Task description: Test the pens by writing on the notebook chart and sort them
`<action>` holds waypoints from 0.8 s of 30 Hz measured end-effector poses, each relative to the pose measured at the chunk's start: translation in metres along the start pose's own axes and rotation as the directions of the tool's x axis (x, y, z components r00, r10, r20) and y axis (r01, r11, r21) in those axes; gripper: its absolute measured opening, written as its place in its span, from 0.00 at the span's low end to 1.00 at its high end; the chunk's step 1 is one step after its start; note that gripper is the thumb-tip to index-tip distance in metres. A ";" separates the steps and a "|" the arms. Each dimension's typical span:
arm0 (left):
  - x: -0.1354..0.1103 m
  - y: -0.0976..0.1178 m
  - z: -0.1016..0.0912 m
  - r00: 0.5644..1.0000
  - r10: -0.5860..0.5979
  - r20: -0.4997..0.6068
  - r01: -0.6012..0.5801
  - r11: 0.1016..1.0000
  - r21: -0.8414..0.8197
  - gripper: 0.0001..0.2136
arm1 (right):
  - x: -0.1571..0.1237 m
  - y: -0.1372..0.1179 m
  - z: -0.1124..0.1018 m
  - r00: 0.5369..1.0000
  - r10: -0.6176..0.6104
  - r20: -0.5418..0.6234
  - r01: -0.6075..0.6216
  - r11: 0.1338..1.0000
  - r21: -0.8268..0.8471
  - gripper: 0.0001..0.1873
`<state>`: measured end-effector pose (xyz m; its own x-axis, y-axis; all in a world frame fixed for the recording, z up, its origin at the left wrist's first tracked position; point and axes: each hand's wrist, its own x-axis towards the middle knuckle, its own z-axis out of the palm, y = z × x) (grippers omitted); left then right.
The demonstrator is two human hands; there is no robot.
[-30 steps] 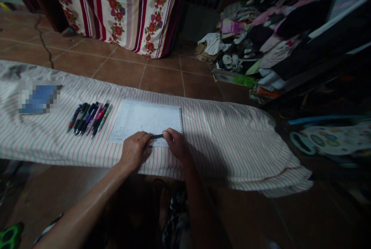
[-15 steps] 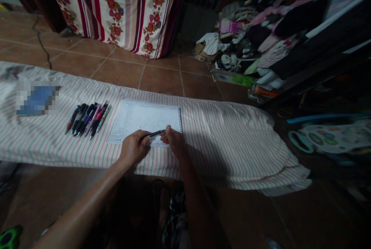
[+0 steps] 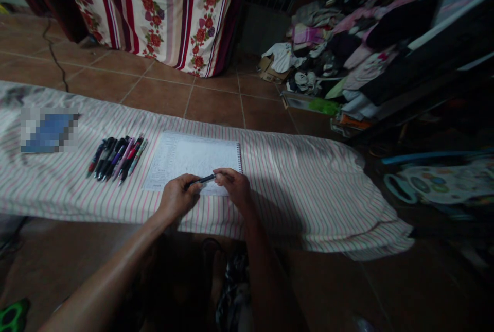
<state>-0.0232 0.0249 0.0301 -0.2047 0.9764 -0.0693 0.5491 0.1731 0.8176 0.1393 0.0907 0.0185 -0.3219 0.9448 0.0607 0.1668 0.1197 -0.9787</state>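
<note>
A dark pen [image 3: 207, 178] spans the gap between my two hands, above the lower part of a spiral-bound notebook [image 3: 204, 154]. My left hand [image 3: 179, 193] is closed around the pen's left end. At its other end, my right hand [image 3: 234, 184] pinches the pen between thumb and fingers. The notebook lies flat, its wire binding on the right side, its page pale with faint marks too small to read. Left of it, several pens [image 3: 116, 159] in black, purple, pink and red lie side by side.
Beneath everything is a striped cloth [image 3: 293, 182] over a long low surface. A blurred-out blue item [image 3: 50, 133] lies on its left part. Beyond are a tiled floor [image 3: 212, 103], a floral curtain [image 3: 173, 13] and a heap of clothes [image 3: 347, 38] at the back right.
My right hand has turned and its fingers have straightened somewhat along the pen's right end. My left hand keeps its hold almost unmoved. The notebook and the row of pens stay put.
</note>
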 end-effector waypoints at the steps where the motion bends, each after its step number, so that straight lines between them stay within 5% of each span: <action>1: 0.000 0.000 0.000 1.000 0.008 -0.001 -0.008 1.000 0.017 0.13 | 0.000 0.000 0.000 1.000 0.005 -0.001 -0.005 1.000 -0.008 0.12; 12: -0.001 0.002 0.001 0.999 0.038 0.002 -0.038 0.998 0.041 0.14 | -0.002 -0.002 0.003 0.998 -0.052 -0.026 0.044 0.967 -0.252 0.13; 18: 0.002 -0.008 0.006 0.998 -0.053 0.025 0.056 0.985 -0.164 0.15 | -0.001 -0.005 0.007 0.998 0.035 -0.047 -0.036 0.999 -0.010 0.14; 24: 0.001 -0.004 0.008 0.994 -0.078 0.071 0.095 0.958 -0.272 0.14 | -0.001 -0.008 0.003 0.997 0.066 -0.027 -0.064 0.997 0.053 0.14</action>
<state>-0.0196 0.0265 0.0220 -0.1893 0.9665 -0.1733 0.2860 0.2231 0.9319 0.1351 0.0876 0.0257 -0.2846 0.9586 0.0017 0.1376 0.0426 -0.9896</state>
